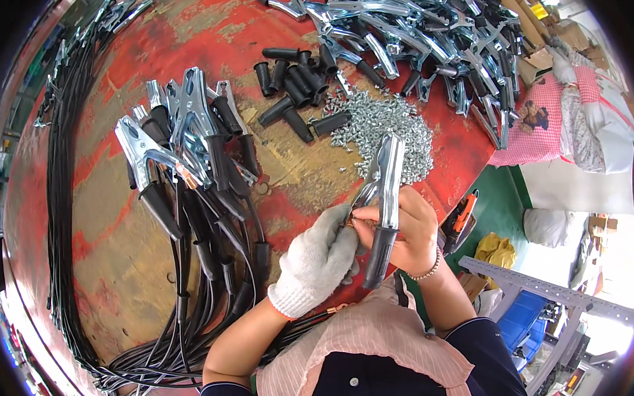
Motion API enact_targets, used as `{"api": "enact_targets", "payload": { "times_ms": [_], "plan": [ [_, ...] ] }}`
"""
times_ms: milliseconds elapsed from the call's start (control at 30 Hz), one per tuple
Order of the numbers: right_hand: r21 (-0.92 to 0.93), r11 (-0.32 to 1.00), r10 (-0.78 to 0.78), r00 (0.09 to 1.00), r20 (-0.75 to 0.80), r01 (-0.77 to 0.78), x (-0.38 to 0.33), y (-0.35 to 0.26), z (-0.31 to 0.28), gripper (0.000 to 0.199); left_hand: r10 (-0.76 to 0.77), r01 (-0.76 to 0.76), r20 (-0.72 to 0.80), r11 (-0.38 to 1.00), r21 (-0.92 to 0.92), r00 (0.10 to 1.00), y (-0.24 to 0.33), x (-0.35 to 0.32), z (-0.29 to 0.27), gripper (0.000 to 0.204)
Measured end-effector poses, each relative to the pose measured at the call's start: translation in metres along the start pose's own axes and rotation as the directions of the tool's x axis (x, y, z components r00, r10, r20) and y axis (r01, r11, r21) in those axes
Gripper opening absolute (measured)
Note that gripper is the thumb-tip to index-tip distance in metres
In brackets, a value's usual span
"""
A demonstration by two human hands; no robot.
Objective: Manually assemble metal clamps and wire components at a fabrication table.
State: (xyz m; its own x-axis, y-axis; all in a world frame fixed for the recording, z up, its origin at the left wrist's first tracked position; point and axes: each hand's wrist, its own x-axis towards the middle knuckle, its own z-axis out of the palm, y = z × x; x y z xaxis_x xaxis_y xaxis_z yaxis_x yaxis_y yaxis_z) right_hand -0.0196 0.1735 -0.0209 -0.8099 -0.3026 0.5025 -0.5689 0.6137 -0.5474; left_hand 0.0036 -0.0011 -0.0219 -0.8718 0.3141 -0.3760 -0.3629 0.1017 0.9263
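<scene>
The worn red-and-brown table [124,280] carries a heap of metal clamps [430,34], loose black sleeves [297,91], a spread of small screws [371,127], clustered cabled clamps [195,107] and a long black cable bundle [60,197].

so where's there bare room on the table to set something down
The widest bare tabletop patch lies between the long cable bundle and the clamp cluster; another sits above that cluster, left of the black sleeves. It's crowded upper right, with heaped clamps and loose screws beyond the held clamp, and lower left, with piled cables.
</scene>
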Motion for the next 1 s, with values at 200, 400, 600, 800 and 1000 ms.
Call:
{"api": "enact_targets", "payload": {
  "times_ms": [200,400,600,800,1000],
  "plan": [
    [-0.01,1.0,0.023,1.0,0.017,-0.023,0.0001,-0.001,-0.0017,0.028,-0.024,0.024,0.012,1.0,0.006,1.0,0.0028,0.0007,-0.0013,0.036],
    [0.008,0.998,0.058,0.998,0.017,-0.058,0.0011,-0.0031,-0.003,0.028,-0.006,0.006,-0.005,1.0,-0.003,1.0,0.0011,0.001,0.0007,0.036],
    [0.049,0.997,0.062,0.998,-0.001,-0.062,-0.003,0.0004,0.0007,0.029,-0.022,0.022,0.005,1.0,0.007,1.0,0.0024,0.0005,0.0003,0.035],
    [0.05,0.998,0.04,0.999,-0.021,-0.039,-0.0039,0.0021,0.0038,0.029,-0.026,0.026,-0.007,1.0,-0.012,1.0,-0.0002,-0.0004,-0.0001,0.035],
    [-0.013,1.0,0.018,1.0,-0.016,-0.019,-0.0033,0.0015,0.0012,0.027,-0.067,0.068,0.008,0.996,-0.062,0.998,0.0068,-0.0011,-0.0017,0.033]
  ]
}}
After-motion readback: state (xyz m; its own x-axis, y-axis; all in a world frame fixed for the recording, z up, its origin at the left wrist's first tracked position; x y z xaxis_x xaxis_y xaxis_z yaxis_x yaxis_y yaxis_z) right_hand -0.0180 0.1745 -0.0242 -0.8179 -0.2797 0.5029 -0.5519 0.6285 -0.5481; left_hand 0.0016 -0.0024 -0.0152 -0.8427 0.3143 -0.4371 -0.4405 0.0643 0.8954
